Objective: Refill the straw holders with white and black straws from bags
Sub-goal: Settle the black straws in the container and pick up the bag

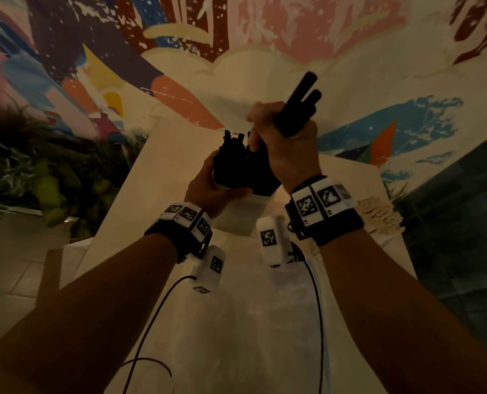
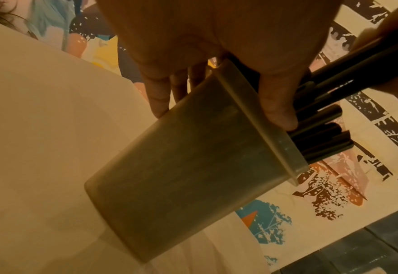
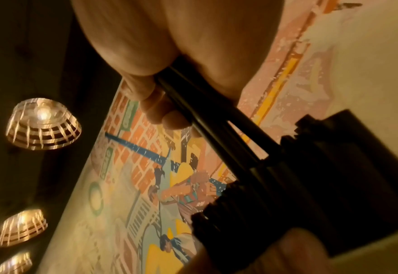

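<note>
My left hand [image 1: 208, 186] grips a pale straw holder [image 2: 188, 178], tilted and lifted off the white table [image 1: 236, 322]; its thumb lies over the rim in the left wrist view. The holder is packed with black straws [image 1: 233, 155] [image 2: 320, 140]. My right hand [image 1: 282, 140] is curled round a bundle of black straws [image 1: 299, 106] just above and right of the holder. The bundle's lower ends sit among the straws at the holder's mouth [image 3: 252, 166]. No white straws or bags can be made out clearly.
A second pale container [image 1: 242, 214] stands on the table under my hands. A woven mat [image 1: 378, 214] lies at the right edge. Plants [image 1: 52, 172] are at the left, a painted mural wall [image 1: 236, 52] is behind, and hanging lamps [image 3: 43, 124] show overhead.
</note>
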Demonstrator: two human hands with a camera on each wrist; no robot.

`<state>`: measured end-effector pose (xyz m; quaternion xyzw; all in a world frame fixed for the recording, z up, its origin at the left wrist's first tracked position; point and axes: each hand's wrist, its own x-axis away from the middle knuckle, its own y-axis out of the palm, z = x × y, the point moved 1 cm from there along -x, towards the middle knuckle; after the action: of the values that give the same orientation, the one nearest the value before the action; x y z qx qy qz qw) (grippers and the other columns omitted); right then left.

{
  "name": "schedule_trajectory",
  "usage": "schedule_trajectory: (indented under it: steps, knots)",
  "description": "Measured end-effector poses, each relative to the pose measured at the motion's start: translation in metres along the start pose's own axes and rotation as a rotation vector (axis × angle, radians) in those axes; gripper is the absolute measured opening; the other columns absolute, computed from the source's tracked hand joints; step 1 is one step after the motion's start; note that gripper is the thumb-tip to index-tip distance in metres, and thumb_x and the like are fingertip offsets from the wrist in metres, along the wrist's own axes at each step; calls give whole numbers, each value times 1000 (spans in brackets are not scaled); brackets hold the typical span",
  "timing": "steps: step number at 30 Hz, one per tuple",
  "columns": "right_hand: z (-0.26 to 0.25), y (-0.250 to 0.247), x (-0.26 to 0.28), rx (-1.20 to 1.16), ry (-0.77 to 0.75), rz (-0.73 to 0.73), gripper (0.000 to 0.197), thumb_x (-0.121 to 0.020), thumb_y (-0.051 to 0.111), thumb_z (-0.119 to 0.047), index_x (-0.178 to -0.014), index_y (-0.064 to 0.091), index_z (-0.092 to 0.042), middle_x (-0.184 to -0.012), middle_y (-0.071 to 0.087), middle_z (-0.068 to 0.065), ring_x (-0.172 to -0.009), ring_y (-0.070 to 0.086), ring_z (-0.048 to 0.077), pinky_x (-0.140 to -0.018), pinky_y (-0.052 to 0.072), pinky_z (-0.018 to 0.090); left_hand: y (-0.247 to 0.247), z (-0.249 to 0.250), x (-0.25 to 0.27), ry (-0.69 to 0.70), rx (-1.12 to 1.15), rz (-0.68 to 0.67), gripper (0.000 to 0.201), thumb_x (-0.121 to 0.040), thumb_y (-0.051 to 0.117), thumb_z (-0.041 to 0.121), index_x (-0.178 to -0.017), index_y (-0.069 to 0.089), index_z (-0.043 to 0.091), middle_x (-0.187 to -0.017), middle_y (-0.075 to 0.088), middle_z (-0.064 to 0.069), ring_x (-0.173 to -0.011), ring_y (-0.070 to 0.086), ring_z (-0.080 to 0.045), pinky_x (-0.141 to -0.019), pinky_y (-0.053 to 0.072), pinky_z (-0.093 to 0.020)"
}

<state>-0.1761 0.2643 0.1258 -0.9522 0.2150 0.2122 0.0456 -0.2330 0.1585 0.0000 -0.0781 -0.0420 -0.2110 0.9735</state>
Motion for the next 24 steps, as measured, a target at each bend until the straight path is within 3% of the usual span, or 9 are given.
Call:
schedule_trajectory:
  steps: [3, 6, 8, 10, 13, 16, 18, 20, 24]
  knots:
    - [19, -2, -5, 114, 129, 59, 22, -89, 65, -21, -68, 64, -14, -56, 61, 3, -58, 58, 24, -67, 54, 39, -2, 3, 3, -7, 3, -7, 102, -45, 85, 48, -133, 34, 44, -132, 54, 9, -120, 52, -17, -102, 45, -41]
    - [37, -7, -10, 727, 221, 73, 48, -80, 55, -65, -77, 69, -19, -82, 71, 4, -88, 66, 24, -88, 49, 49, 0, -2, 2, -18, 18, -37, 114, -34, 83, 65, -133, 31, 46, -136, 51, 8, -123, 50, -19, -102, 45, -45]
    - [44, -10, -8, 1088, 361, -36, 62, -80, 43, -74, -110, 65, -25, -124, 59, 8, -126, 45, 31, -108, 26, 58, 0, -4, 2, -20, 34, -46, 115, -33, 82, 66, -134, 31, 44, -138, 49, 6, -124, 49, -21, -101, 45, -47]
    - [48, -15, -5, 1175, 479, -121, 79, -79, 42, -77, -139, 40, -25, -151, 31, 8, -143, 16, 34, -112, 8, 63, -1, -3, 4, -15, 34, -47, 114, -36, 82, 62, -135, 30, 43, -138, 49, 5, -124, 49, -20, -101, 45, -47]
    - [40, -16, -9, 985, 228, 11, 104, -71, 60, -71, -149, 14, -22, -158, 10, 9, -146, 8, 31, -114, 14, 59, -3, 2, 5, -1, 19, -51, 111, -40, 83, 56, -136, 30, 42, -136, 51, 6, -123, 50, -20, -101, 46, -44]
    - [20, -11, -20, 720, -208, 237, 96, -78, 70, -46, -148, 17, -7, -156, 18, 15, -145, 17, 26, -117, 20, 39, -4, 3, 4, -5, 22, -43, 104, -43, 85, 50, -134, 33, 45, -134, 52, 8, -122, 51, -18, -101, 46, -42]
    - [24, -4, -24, 838, -209, 110, 75, -89, 58, -41, -146, 25, -5, -155, 23, 15, -144, 20, 27, -118, 20, 39, -3, 4, 3, 5, 16, -43, 106, -41, 83, 54, -134, 32, 45, -135, 52, 8, -123, 50, -18, -101, 45, -43]
    - [46, 3, -19, 1125, 36, -219, 63, -96, 39, -50, -145, 29, -12, -156, 23, 9, -144, 18, 26, -116, 19, 46, -2, 6, 4, 14, -13, -45, 109, -42, 81, 56, -137, 29, 43, -139, 49, 7, -125, 48, -20, -102, 45, -43]
    - [64, 4, -11, 1419, 146, -523, 70, -92, 11, -66, -143, 24, -20, -153, 22, 2, -141, 18, 26, -111, 13, 59, -2, 8, 4, 33, -6, -48, 110, -44, 81, 53, -139, 28, 39, -141, 47, 6, -126, 47, -18, -101, 46, -43]
